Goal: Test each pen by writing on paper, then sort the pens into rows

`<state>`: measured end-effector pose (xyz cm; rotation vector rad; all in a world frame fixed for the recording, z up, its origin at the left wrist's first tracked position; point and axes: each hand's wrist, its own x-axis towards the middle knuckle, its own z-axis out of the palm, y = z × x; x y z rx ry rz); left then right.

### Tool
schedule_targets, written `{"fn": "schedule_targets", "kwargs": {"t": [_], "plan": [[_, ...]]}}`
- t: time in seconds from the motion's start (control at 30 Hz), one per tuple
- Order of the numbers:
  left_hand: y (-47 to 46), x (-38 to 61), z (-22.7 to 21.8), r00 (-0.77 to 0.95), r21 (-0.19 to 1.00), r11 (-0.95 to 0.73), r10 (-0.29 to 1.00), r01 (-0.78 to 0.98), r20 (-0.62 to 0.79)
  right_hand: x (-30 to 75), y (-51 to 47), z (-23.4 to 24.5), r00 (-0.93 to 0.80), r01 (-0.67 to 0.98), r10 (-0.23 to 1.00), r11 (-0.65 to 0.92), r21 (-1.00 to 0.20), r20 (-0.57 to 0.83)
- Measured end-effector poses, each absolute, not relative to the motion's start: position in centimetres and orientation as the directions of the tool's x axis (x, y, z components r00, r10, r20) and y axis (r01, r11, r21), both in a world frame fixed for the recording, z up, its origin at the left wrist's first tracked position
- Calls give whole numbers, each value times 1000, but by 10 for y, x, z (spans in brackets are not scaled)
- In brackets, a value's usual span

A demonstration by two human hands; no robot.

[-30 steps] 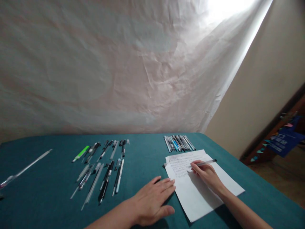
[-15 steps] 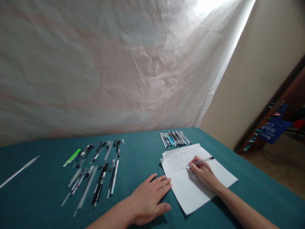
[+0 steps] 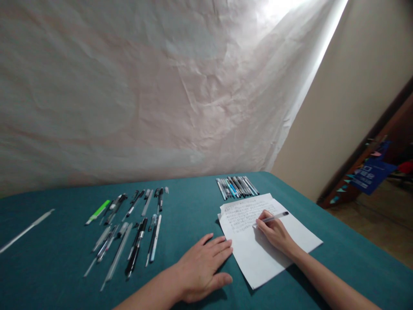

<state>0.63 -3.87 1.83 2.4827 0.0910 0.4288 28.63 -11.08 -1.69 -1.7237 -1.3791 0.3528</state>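
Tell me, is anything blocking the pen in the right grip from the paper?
Nothing visible does. The right grip holds the pen over the paper, its tip end beside the handwriting. The left grip lies at the paper's left edge, clear of the pen.

Both bare forearms (image 3: 332,275) taper toward slim wrists (image 3: 293,252)

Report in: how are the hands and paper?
Right hand grips clear black-ended pen over white handwritten paper sheet. Left hand palm down, fingertips at sheet's left edge. Black, clear, blue pens rowed beyond, off paper.
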Motion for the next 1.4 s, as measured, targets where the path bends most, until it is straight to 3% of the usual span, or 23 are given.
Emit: {"fn": "schedule_targets", "kwargs": {"t": [0.3,0.57,0.77,0.93,1.03,1.2,1.4], "plan": [[-37,7,23,991,435,-898,112,69,73,294,-110,-20,436,576,863,-49,-816,255],[-44,0,28,961,524,-847,212,90,176,275,-107,-5,391,549,890,-20,-836,236],[-40,-1,20,746,784,-608,578,124,331,210,-60,27,55,467,972,179,-866,230],[-21,3,2,457,968,-251,861,3,222,147,24,40,-207,562,917,397,-725,341],[-12,4,-8,380,990,-97,916,-102,129,118,83,33,-292,695,886,455,-557,360],[-10,4,-14,364,987,-19,928,-158,76,83,155,11,-265,757,904,411,-508,336],[-7,2,-10,359,968,54,933,-243,38,72,176,-4,-248,793,921,371,-483,299]]}}
